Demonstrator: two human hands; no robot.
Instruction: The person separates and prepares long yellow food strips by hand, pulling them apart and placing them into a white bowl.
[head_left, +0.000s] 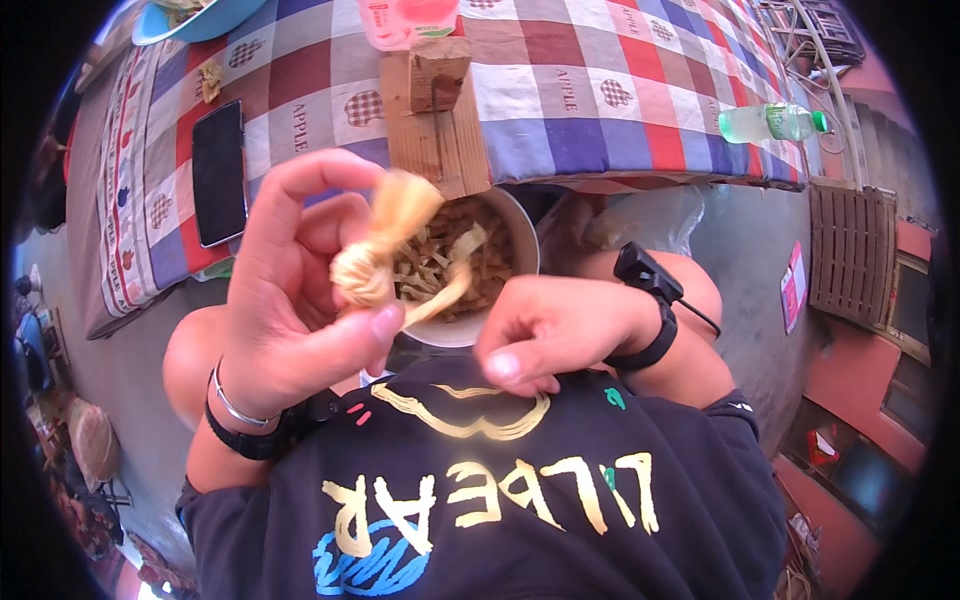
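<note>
My left hand (277, 300) pinches a bundle of pale yellow fibrous strips (364, 277) between thumb and fingers. One end of the bundle is wound into a round knot, and the other flares out and is blurred. A loose strip (442, 296) hangs from it across the bowl. Loosely curled, my right hand (574, 322) is to the right in front of my shirt, with nothing visible in its fingers. Below and beyond both hands is a white bowl (531, 244) holding chopped yellowish and brown pieces (484, 229). My left hand and the bundle hide its left side.
A wooden plank (442, 161) with an upright block (439, 75) juts from the checked tablecloth (517, 142) toward the bowl. On the table are a phone (219, 176), a scrap (211, 81), a blue basin (202, 28), a pink package (411, 24) and a green-capped bottle (769, 122).
</note>
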